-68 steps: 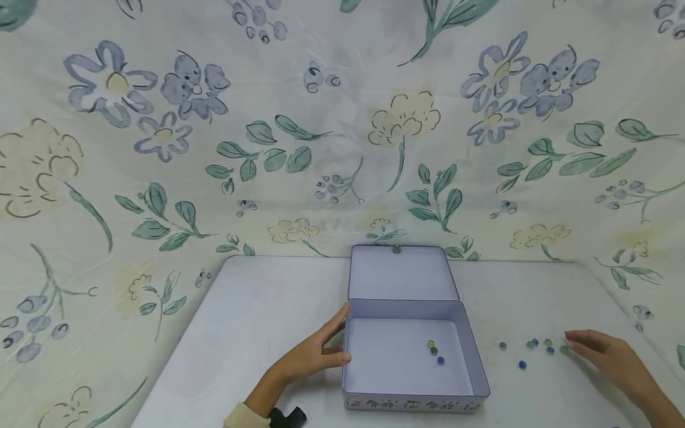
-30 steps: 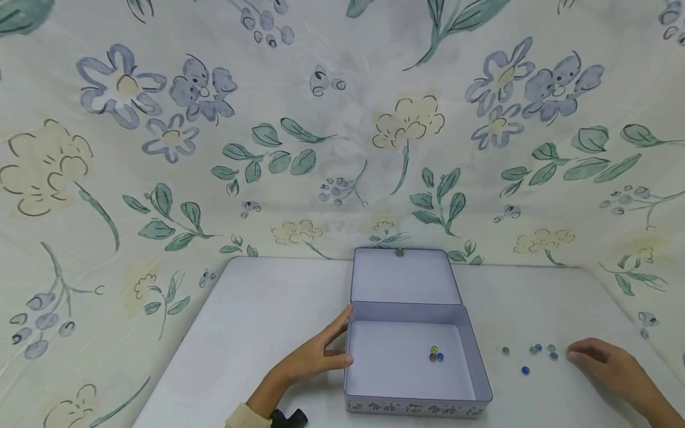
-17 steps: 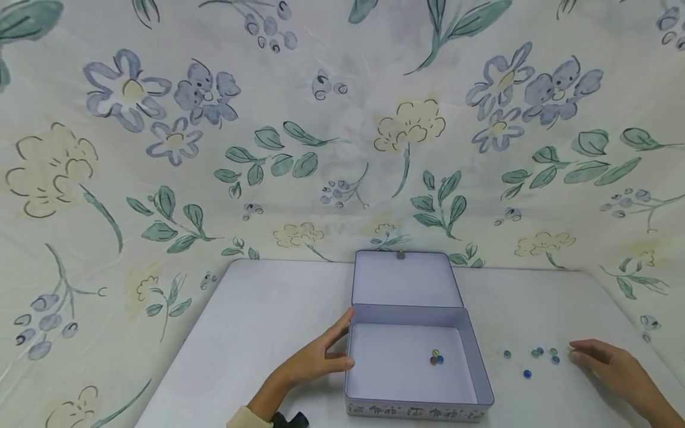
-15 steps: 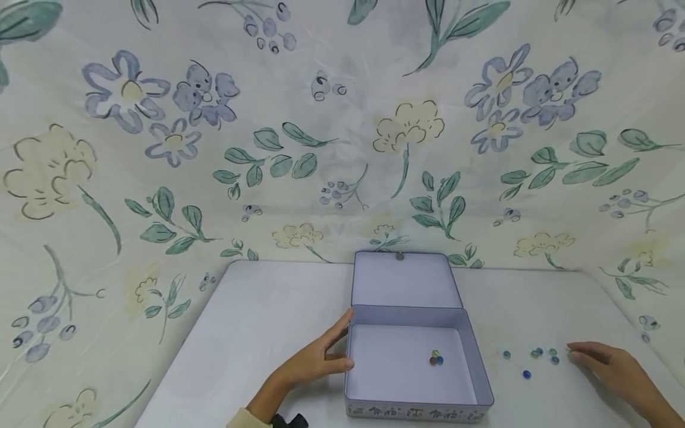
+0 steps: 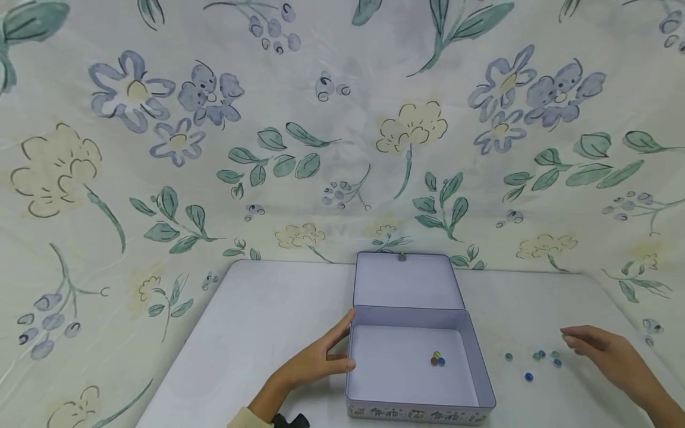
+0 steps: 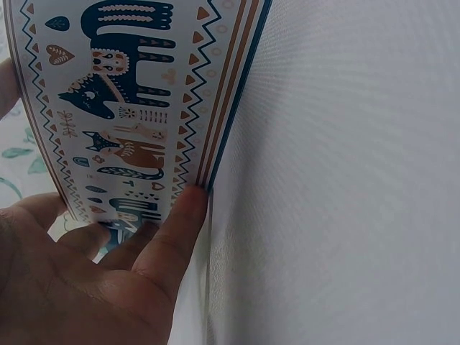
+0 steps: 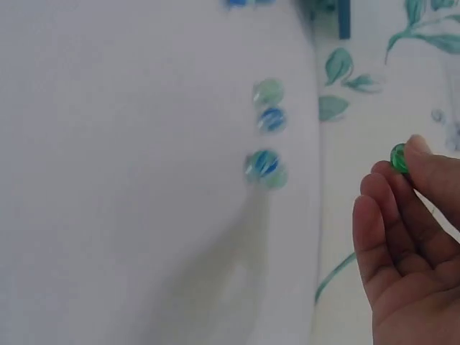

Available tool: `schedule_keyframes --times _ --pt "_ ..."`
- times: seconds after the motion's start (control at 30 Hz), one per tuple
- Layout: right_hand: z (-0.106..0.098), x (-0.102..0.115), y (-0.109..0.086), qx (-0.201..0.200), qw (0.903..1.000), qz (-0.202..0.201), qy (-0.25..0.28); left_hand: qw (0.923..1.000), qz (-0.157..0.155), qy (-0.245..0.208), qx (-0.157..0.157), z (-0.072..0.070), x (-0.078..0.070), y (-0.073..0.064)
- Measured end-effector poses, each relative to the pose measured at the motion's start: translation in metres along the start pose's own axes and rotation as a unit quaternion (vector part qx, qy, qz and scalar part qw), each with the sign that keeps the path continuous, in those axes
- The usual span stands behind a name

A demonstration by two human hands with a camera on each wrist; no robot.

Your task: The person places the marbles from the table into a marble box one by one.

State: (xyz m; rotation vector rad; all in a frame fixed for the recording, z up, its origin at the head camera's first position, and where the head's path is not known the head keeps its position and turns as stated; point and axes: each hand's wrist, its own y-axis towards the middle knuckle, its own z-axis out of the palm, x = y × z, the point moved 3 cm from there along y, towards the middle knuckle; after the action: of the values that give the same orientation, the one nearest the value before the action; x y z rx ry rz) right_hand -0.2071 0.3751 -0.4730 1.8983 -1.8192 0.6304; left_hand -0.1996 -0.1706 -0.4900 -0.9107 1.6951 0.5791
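a pale beige sleeve (image 5: 248,418) with a plain edge covers the left arm up to near the wrist, where a small matte black piece (image 5: 291,421) with a blocky, notched outline shows, partly cut off by the lower edge of the head view. the left hand (image 5: 307,364) is bare, with slim fingers. the right hand (image 5: 605,353) and its visible forearm (image 5: 650,395) are bare too, with rounded fingertips (image 7: 369,212) and fine creases across the finger joints.

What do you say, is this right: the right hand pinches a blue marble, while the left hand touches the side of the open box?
Not quite: the right wrist view shows the right hand pinching a green marble, not blue. The left hand does touch the side of the open box.
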Motion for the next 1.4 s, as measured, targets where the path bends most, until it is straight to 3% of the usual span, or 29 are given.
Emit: schedule_keyframes --times 0.27,0.5,0.73,1.0,1.4 --pt "-0.001 0.045 0.006 -0.026 0.993 -0.111 0.033 1.0 0.005 -0.001 0.003 0.001 0.003 0.002" --pt "0.002 0.089 0.016 0.007 0.9856 -0.155 0.068 1.0 0.003 0.002 -0.002 0.0 0.002 0.002" --pt "0.011 0.128 0.024 0.04 0.9718 -0.207 0.106 0.9999 0.01 0.002 0.001 0.001 0.003 0.005" --pt "0.029 0.172 0.036 0.084 0.9506 -0.272 0.123 0.9998 0.019 0.0 -0.001 0.0 0.004 0.005" --pt "0.064 0.221 0.051 0.155 0.9237 -0.323 0.136 0.9999 0.014 0.003 -0.006 0.001 0.003 0.004"
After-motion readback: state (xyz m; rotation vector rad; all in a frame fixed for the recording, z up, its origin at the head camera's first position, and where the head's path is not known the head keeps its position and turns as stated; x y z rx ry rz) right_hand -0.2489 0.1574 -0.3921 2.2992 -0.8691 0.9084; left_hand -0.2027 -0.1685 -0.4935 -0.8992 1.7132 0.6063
